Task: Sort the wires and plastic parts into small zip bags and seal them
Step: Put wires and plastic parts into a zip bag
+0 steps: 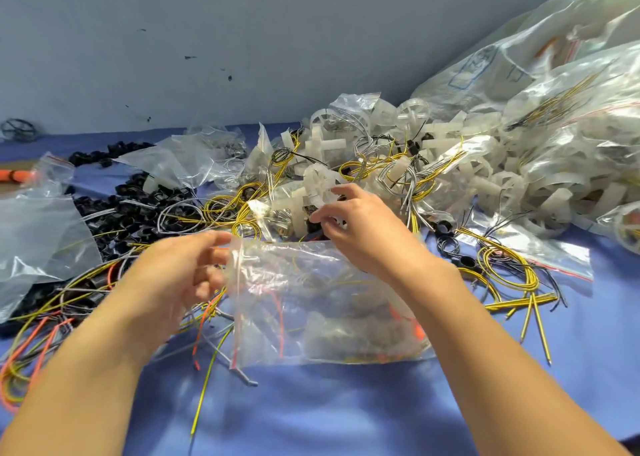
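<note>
holding a small zip bag (329,310) by its mouth, head view: left hand (180,275) is blurred, but thumb and fingers look pinched on the bag's left end by the red zip strip (236,299), probably to keep the opening lifted and facing the heap (398,164). bag lies near centre on the blue cloth (346,407), with grey parts (346,334) and some wire inside, not sealed. right hand (367,227) is apart from the left, wrist over the bag's far edge, fingers curled down into the heap just beyond it. fingertips (320,218) sit at a black part (313,228) beside a white plastic wheel (320,181); cannot tell if they actually grip anything. my read: picking the next piece to feed in, with the bag parked right beside the heap to keep the reach short. yellow wires (505,265) lie right of the bag, black rings (138,209) left, big filled bags (554,74) far right. risk: tangled loops dragging neighbours along.
</note>
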Demonstrator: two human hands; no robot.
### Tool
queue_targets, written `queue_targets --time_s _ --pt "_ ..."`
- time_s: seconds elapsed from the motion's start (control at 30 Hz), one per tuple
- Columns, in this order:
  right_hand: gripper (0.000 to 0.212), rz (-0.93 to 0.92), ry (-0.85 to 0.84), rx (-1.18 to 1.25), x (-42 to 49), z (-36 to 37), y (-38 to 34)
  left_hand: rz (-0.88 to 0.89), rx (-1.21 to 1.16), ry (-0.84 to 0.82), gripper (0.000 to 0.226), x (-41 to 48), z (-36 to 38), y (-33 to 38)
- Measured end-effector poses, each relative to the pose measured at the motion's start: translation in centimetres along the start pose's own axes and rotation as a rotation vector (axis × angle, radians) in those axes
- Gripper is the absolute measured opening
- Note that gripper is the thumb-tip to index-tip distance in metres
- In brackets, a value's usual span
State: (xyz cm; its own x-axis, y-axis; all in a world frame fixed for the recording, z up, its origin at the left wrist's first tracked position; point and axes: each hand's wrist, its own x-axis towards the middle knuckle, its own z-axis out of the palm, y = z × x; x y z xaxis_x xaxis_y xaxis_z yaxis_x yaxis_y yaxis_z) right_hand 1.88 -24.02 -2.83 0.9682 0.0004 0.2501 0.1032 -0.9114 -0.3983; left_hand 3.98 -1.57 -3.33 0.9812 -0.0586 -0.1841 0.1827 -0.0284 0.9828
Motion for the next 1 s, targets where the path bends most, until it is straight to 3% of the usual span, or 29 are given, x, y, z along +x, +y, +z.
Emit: queue_targets --time_s 0.1,0.43,0.53,0.77,0.87,1.0 --pt "0.035 0.029 -0.073 -0.074 0.9 0.5 -0.8 0.036 -0.113 0.18 0.022 0.4 -0.5 0.2" --pt "0.041 0.207 -0.177 -0.276 2.8 2.2 -3.1 0.173 -0.264 0.254 0.021 -0.2 -1.2 0.1" --pt "0.038 0.149 -0.083 -0.241 2.9 1.9 -3.0 0.179 -0.255 0.263 0.023 -0.3 -1.3 0.2" --pt "0.026 -0.062 0.24 0.345 1.6 -2.0 -5.0 0.3 -0.192 0.13 0.02 -1.0 -1.1 0.7" --pt "0.025 -0.184 0.173 0.635 0.2 -3.1 -7.1 0.296 -0.232 -0.023 0.02 -1.7 -0.5 0.9" --pt "0.031 -0.247 0.024 0.792 -1.2 -1.9 -8.4 0.268 -0.3 -0.167 0.031 -2.7 -0.1 0.7"
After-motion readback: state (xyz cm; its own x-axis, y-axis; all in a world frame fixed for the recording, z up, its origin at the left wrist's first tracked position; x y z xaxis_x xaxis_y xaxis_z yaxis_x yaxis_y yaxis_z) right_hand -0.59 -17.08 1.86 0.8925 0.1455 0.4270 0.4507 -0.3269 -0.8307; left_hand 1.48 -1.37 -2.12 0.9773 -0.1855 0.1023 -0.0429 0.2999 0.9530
